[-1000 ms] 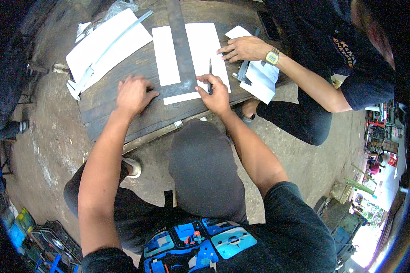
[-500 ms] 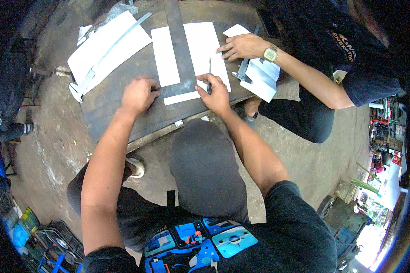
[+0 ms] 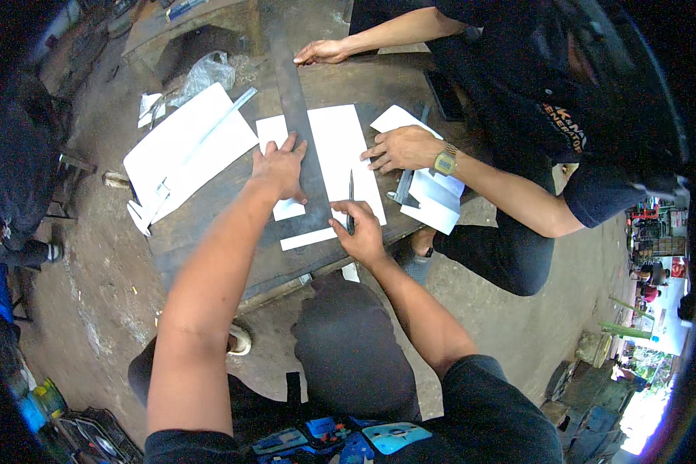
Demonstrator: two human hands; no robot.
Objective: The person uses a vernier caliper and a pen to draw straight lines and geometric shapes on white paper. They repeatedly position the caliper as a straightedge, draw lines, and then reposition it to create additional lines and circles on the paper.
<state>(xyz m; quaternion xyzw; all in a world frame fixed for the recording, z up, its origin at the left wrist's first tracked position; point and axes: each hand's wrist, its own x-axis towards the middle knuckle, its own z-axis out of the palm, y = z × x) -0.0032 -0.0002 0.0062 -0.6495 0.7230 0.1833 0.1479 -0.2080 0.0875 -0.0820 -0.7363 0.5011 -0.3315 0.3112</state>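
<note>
Left hand (image 3: 280,172) splayed, right hand (image 3: 360,232) around pen (image 3: 351,190)

From here, the left fingers (image 3: 288,145) hide some paper (image 3: 268,130) from me, the right fingers (image 3: 356,207) part of the pen (image 3: 351,185); left of both, the caliper (image 3: 244,100) has markings too small to read.

The head fisheye looks steeply down, near both hands (image 3: 280,172) (image 3: 360,232) and the table (image 3: 187,228).

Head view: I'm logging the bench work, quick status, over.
Left hand spread across L-shaped metal square and white paper. Right hand holds pen. Square lies over paper. Co-worker's hands close by.
</note>
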